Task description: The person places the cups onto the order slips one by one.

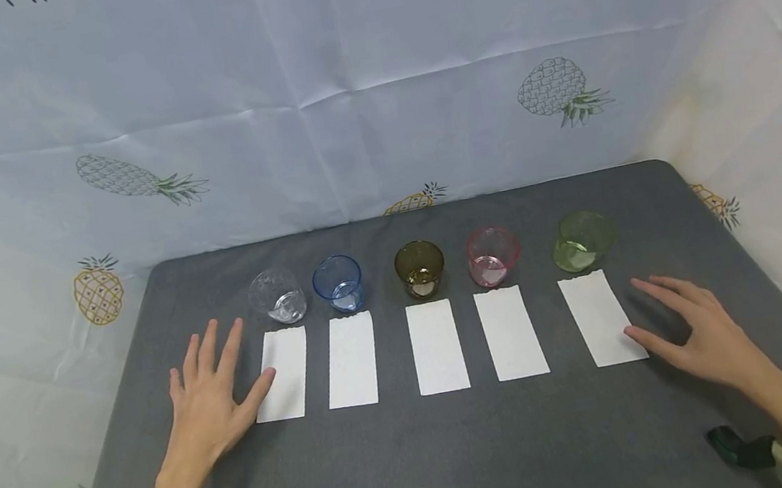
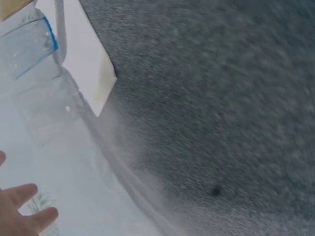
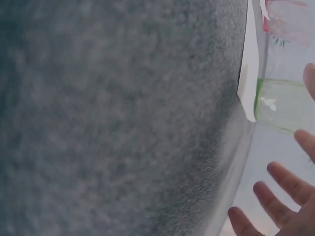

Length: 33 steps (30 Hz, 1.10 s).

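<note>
both hands lie flat on the desk (image 1: 423,458), fingers spread, holding nothing: left hand (image 1: 211,397) touching the paper strip (image 1: 283,374) before the clear cup (image 1: 277,296), right hand (image 1: 703,332) just beside the strip (image 1: 602,318) before the green cup (image 1: 580,241). this looks like a rest pose with the work not begun; a next move would call for lifting a hand toward a cup or strip.

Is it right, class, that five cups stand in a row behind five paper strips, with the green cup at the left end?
Not quite. The head view shows the green cup at the right end of the row; the clear cup is at the left end. The five cups and five paper strips are correct.

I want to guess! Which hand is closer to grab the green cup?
Probably the right hand: it lies flat beside the paper strip below the green cup; the left hand rests at the row's far end.
</note>
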Available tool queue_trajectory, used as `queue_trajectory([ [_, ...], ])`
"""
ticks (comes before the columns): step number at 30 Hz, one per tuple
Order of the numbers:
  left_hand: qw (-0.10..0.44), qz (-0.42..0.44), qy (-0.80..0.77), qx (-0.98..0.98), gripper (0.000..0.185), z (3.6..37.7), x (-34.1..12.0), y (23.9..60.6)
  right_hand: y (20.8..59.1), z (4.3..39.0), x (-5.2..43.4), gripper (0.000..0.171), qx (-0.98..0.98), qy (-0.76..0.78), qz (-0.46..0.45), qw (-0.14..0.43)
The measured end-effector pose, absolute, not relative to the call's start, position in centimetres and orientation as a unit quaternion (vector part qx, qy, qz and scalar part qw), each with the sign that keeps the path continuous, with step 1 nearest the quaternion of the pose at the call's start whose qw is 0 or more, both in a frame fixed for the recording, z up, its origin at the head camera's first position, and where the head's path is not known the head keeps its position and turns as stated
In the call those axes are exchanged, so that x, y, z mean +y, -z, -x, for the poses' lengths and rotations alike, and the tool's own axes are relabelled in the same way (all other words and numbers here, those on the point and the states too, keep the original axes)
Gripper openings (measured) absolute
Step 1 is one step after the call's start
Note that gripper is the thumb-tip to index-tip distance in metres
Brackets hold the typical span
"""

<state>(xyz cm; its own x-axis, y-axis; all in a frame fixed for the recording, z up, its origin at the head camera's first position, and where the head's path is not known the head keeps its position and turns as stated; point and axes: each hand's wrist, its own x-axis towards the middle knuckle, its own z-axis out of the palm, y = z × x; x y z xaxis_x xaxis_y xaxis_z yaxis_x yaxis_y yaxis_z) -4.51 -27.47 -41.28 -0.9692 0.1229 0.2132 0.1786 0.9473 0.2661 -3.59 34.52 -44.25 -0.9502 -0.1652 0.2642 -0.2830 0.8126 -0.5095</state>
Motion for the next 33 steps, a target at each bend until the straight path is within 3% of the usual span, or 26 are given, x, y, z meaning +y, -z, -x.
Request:
queue_trajectory([
  [12, 0.131, 0.078, 0.207, -0.966, 0.083, 4.9, -26.2, 40.3, 45.2, 5.0, 35.6, 0.054, -0.928, -0.325, -0.163, 0.088],
  [19, 0.157, 0.101, 0.243, -0.952, 0.084, 5.4, -24.9, 39.6, 46.1, 6.2, 35.8, 0.056, -0.913, -0.353, -0.193, 0.069],
  [33, 0.139, 0.137, 0.287, -0.938, 0.085, 6.8, -21.6, 38.9, 46.6, 6.4, 36.1, 0.057, -0.924, -0.355, -0.145, 0.01],
])
